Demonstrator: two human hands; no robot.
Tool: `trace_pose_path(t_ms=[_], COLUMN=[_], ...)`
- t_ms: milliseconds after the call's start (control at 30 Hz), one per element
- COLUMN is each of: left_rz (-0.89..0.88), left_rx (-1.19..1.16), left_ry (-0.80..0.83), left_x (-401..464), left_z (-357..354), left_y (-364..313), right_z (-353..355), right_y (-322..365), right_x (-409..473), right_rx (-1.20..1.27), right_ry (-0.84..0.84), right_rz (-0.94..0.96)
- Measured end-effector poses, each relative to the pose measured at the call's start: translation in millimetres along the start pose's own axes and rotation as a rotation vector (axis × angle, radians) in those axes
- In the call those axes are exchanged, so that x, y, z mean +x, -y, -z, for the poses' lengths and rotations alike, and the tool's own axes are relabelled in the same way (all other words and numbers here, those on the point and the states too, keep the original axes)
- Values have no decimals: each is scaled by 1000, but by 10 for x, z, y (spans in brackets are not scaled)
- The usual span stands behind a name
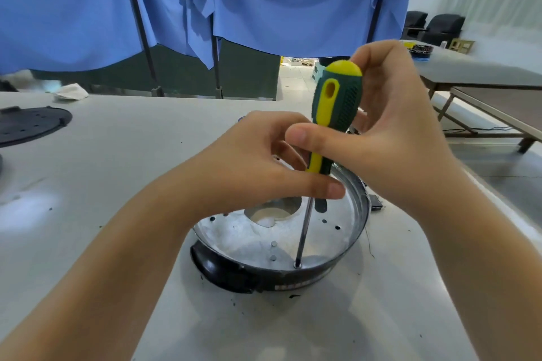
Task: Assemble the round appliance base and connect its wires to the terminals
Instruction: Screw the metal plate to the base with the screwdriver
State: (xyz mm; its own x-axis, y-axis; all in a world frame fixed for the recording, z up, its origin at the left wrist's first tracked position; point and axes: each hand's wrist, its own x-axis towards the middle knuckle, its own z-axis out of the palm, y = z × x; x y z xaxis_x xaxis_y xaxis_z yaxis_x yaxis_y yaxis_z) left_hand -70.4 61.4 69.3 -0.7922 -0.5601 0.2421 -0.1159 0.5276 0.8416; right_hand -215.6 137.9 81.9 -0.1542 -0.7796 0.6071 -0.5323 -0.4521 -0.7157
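Both my hands crowd the space above the round base (278,246): my right hand (390,131) wraps the screwdriver (334,114) handle, my left hand (261,164) pinches its neck, and the shaft stands in the pan near the front rim. The table (132,161) to my left lies open as far as the black perforated disc (29,124). Blue curtains (264,2) close off the far edge.

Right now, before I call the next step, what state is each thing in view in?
screwdriver: near upright, tip seated in a hole at the near rim.
right hand: grips the handle's upper part.
left hand: pinches the handle's lower end.
round base: resting on the table, open side up, centre hole uncovered.
black disc: lying flat, far left, untouched.
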Motion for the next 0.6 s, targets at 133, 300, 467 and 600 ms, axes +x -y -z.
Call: trace_pose_path(t_ms=[133, 300, 467, 600], left_rz=[-15, 67, 97, 97], left_rx=[-118, -260, -276, -167], left_ry=[15, 194, 265, 206], left_x=[-5, -29, -19, -29], left_z=[50, 135, 152, 97], left_y=[35, 69, 84, 37], right_z=[-11, 113, 112, 95], right_y=[9, -35, -74, -52], right_x=[-5, 45, 44, 52], right_rx=[173, 383, 334, 237], right_ry=[66, 224, 286, 214], right_rz=[-38, -119, -60, -18])
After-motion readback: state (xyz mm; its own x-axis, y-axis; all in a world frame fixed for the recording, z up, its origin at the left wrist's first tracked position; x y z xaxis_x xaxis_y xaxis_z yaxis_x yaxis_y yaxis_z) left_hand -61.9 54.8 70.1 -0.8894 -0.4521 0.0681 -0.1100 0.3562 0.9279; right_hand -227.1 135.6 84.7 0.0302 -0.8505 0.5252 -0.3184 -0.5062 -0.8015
